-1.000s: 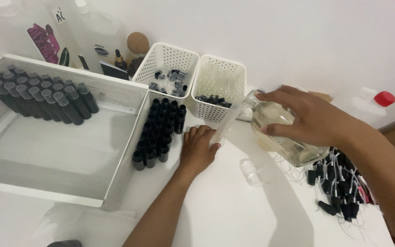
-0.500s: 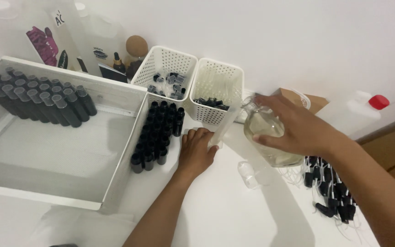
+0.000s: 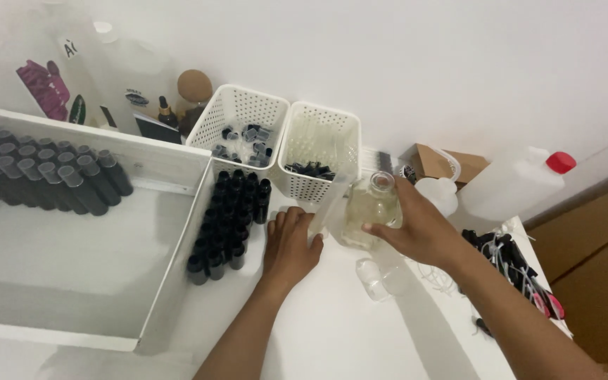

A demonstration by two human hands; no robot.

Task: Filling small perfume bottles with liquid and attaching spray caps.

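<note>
From our head camera, a block of black vials [image 3: 230, 214] stands at nine o'clock of our left hand [image 3: 288, 246], which lies flat, fingers spread, on the desk [image 3: 332, 331]. At twelve o'clock sit two white perforated baskets [image 3: 318, 151], one with dark caps. Our right hand [image 3: 416, 229] has its grip closed around a clear glass bottle [image 3: 367, 207] of pale liquid. A white jug with red cap [image 3: 518, 184] lies at two o'clock.

We see a white worktop [image 3: 332, 338], two white perforated baskets [image 3: 237, 116], black vials [image 3: 230, 211] massed beside a white tray [image 3: 177, 165], a clear glass bottle [image 3: 367, 207] of pale yellow liquid, and a translucent jug [image 3: 511, 186] capped red.
</note>
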